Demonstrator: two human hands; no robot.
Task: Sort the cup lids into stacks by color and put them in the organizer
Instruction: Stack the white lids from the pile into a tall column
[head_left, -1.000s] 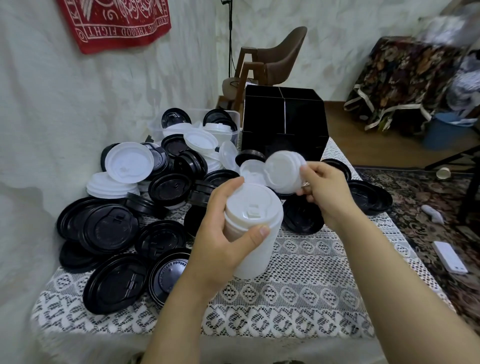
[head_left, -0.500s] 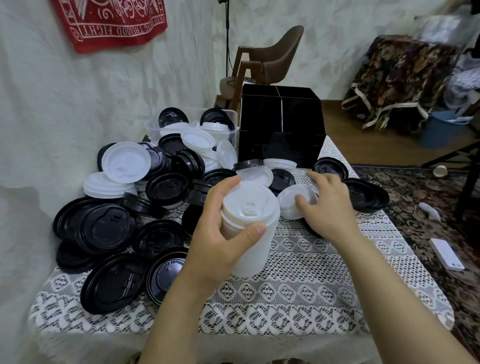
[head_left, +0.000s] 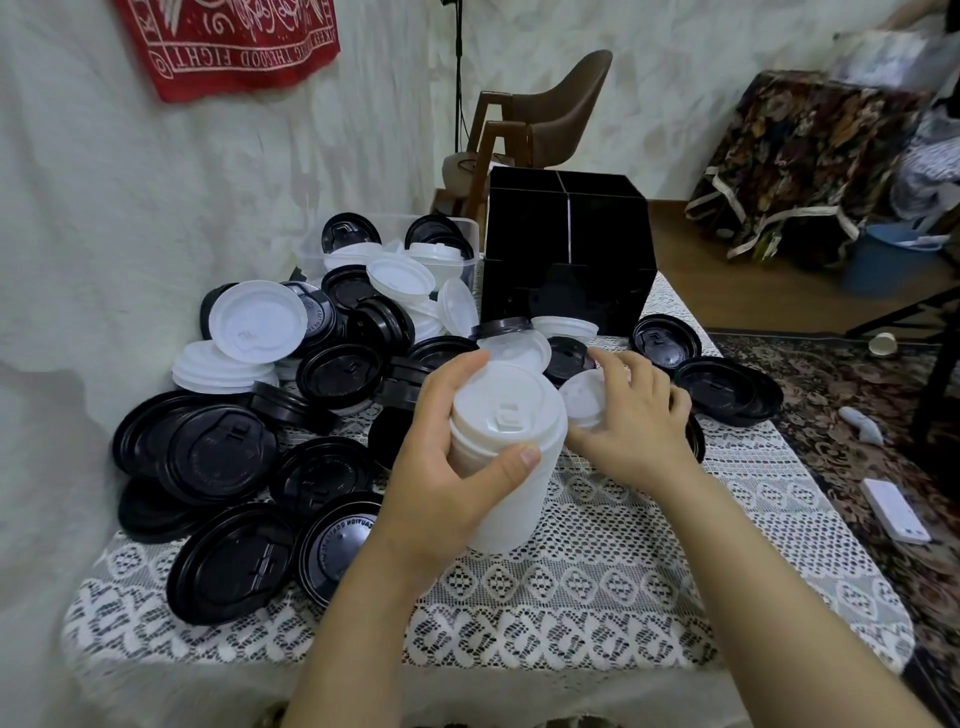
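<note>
Tall white lid stack (head_left: 501, 402) — black organizer (head_left: 566, 249) behind.

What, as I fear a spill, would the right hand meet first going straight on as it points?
Probably the stack of white lids in the left hand, beside the white lid the right hand grips; depth unclear.

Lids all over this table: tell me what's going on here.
A person is sorting cup lids. The left grip holds a tall stack of white lids; the right grip holds a single white lid beside the stack's top. Many loose black and white lids lie heaped on the lace tablecloth, mostly to the left. The black organizer stands at the far edge, its inside too dark to tell.
</note>
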